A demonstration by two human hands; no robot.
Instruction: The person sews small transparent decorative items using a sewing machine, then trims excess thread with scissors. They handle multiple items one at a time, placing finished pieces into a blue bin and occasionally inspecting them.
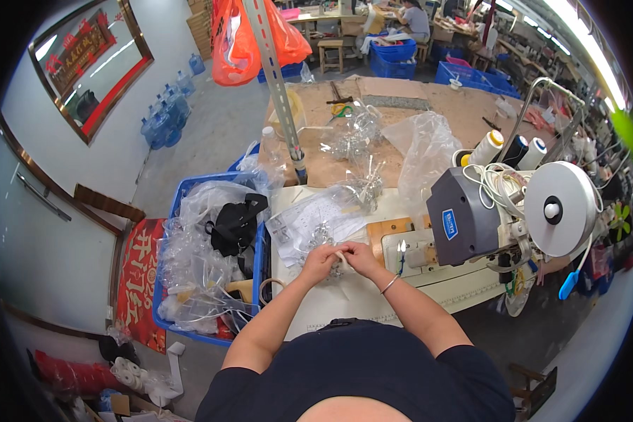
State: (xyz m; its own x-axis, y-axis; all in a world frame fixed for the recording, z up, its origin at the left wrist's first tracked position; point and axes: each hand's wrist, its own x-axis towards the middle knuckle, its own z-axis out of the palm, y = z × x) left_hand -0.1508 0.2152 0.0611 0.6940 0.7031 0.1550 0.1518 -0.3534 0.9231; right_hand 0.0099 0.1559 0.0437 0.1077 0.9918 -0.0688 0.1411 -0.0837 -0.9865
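My left hand (321,263) and my right hand (361,259) meet over the white sewing table (309,311), fingertips pinched together. Between them is a thin pale strip or cord (342,266), partly covered by the fingers; its kind is too small to make out. Shiny metal pieces (322,235) lie just beyond and below the hands. White paper sheets (309,213) spread out behind the left hand. To the right of my right hand are small scissors or snips (401,257) with pointed blades, beside the sewing machine (464,218).
Left of the table stands a blue crate (261,271) full of clear plastic bags and a black bag (239,224). A metal post (278,84) with orange bags (235,49) rises behind. More shiny bundles (366,184) and clear plastic (429,151) lie farther back, near thread cones (487,149).
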